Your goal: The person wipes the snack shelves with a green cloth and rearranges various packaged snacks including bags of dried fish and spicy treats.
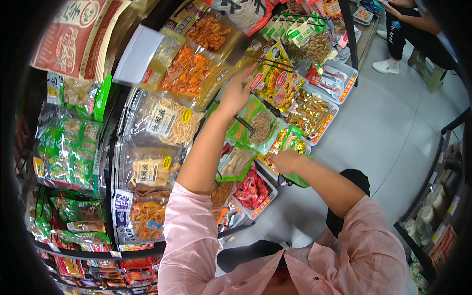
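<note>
My left hand (235, 94) is raised at the rack, fingers bent, at the right edge of a gold snack packet with orange contents (186, 70) and close to the metal hooks. Whether it grips a packet there is unclear. Just below it hangs a green packet of round beige pieces (262, 127) on a hook. My right hand (289, 162) is lower right, closed around the end of a green-edged packet (300, 180) over a tray of yellow-wrapped snacks (271, 160). A yellow packet (278, 79) hangs to the right of my left hand.
Clear bags of pale strips (177, 120) hang at left. White trays hold red-wrapped snacks (252, 188) and gold-wrapped snacks (313, 114) along the rack's foot. A low shelf (435, 206) stands at right. Another person's legs (400, 40) and a stool (429, 70) are at upper right.
</note>
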A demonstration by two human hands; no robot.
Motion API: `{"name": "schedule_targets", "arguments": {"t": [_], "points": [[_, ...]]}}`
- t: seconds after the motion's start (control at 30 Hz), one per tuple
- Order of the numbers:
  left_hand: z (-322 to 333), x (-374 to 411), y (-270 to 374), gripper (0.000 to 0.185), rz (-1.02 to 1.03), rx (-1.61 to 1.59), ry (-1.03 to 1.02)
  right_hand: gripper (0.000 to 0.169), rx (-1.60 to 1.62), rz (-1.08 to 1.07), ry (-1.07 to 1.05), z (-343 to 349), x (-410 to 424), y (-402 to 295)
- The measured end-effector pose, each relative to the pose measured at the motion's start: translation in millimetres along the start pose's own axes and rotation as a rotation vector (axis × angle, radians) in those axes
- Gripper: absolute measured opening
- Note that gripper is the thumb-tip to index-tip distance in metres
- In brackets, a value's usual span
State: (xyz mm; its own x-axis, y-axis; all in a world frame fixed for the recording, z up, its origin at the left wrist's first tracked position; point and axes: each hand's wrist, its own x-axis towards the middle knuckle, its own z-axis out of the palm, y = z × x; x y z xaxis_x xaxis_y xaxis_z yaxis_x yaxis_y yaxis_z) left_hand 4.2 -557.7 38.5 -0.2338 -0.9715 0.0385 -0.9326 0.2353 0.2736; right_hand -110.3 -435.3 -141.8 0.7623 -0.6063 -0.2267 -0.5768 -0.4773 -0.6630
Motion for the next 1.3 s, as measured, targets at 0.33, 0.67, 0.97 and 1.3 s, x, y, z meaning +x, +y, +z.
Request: {"name": "schedule_targets", "arguments": {"t": [0.33,0.67,0.97,1.3], "points": [[41.0,122.6,-41.3,0.026,0.081,-0.015,-0.079,0.030,0.053,0.040,-0.005,-6.2,-9.3,18.0],[49.8,123.1,-54.6,0.039,0.030,-0.074,-0.126,0.032,0.066,0.032,-0.014,4.1,0.5,15.8],[54.0,119.0,-49.8,0.031,0.034,-0.057,-0.164,0.030,0.029,0.005,-0.026,2.5,0.4,7.7],[43.9,111.1,-30.7,0.036,0.012,-0.046,-0.237,0.024,0.019,0.020,-0.007,4.2,0.5,18.2]]}}
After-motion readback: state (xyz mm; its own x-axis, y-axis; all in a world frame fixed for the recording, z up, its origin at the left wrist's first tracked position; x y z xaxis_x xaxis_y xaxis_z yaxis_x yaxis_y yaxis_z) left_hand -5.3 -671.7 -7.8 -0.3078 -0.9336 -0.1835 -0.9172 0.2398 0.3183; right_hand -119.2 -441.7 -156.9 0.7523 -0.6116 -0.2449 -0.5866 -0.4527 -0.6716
